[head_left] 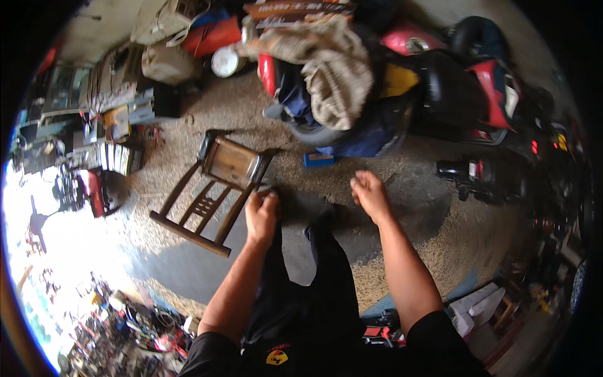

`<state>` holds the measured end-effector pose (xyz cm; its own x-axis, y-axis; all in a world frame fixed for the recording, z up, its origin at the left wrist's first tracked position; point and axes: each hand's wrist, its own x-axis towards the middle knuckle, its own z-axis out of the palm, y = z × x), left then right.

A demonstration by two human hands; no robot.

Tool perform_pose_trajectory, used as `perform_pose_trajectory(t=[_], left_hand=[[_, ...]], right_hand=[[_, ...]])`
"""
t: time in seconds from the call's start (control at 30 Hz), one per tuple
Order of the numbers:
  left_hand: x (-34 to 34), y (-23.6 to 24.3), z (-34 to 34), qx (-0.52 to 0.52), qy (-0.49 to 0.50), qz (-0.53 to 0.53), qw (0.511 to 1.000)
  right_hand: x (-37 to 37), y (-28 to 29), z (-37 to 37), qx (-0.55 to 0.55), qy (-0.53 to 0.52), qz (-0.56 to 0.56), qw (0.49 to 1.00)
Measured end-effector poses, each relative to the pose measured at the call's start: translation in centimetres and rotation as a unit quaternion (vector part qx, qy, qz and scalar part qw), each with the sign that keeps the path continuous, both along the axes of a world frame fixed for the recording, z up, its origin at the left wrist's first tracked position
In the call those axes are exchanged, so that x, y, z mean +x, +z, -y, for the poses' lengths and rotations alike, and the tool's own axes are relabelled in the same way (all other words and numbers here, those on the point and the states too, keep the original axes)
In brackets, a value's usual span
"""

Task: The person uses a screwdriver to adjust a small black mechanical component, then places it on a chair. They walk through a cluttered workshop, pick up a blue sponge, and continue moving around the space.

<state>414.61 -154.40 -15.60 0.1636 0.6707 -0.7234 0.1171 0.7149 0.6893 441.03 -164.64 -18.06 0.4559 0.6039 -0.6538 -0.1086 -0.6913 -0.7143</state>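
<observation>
A small dark wooden chair (231, 162) with a slatted, carved back stands on the floor to the left, its top rail towards the lower left. Just right of its back is my left hand (261, 217), fingers curled in; I cannot tell whether it touches the chair or holds something small. Out in front of my right leg, my right hand (370, 195) is raised with thumb and fingers pressed together. Anything between them is too small to make out. Beyond the hands, a small blue box (319, 159) lies on the floor.
A scooter (452, 88) stands ahead on the right, beside a heap with a beige cloth (339, 75). Boxes and stacked goods (119, 119) line the left wall. A white-lidded bucket (226, 62) stands at the back. Jumbled parts (125, 327) cover the lower left.
</observation>
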Motion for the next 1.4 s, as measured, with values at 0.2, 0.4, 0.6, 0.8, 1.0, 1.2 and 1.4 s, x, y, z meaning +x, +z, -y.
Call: perform_pose_trajectory(t=[0.2, 0.4, 0.6, 0.8, 1.0, 1.2, 1.4], left_hand=[[0.3, -13.3, 9.8, -0.062, -0.078, -0.081, 0.992], [-0.4, -20.8, 9.9, -0.072, -0.133, -0.089, 0.984], [-4.1, -22.1, 9.2, -0.09, -0.091, -0.075, 0.989], [-6.1, -22.1, 6.5, -0.136, -0.117, -0.05, 0.982], [-6.7, -22.8, 6.8, -0.116, -0.12, -0.061, 0.984], [-5.4, -17.4, 9.2, -0.052, -0.177, -0.133, 0.974], [-4.5, -7.3, 7.7, 0.045, -0.348, -0.158, 0.923]], right_hand=[[-2.8, -14.6, 1.7, -0.185, 0.259, 0.129, 0.939], [-4.5, -27.0, -3.9, -0.162, 0.461, 0.246, 0.837], [-6.5, -40.1, -7.9, -0.214, 0.58, 0.349, 0.704], [-5.0, -49.6, -8.3, -0.264, 0.59, 0.408, 0.645], [-6.4, -43.4, -4.0, -0.249, 0.604, 0.366, 0.663], [0.0, -20.9, 11.0, -0.387, 0.455, 0.242, 0.765], [3.2, 1.1, 29.5, -0.544, 0.261, 0.143, 0.785]])
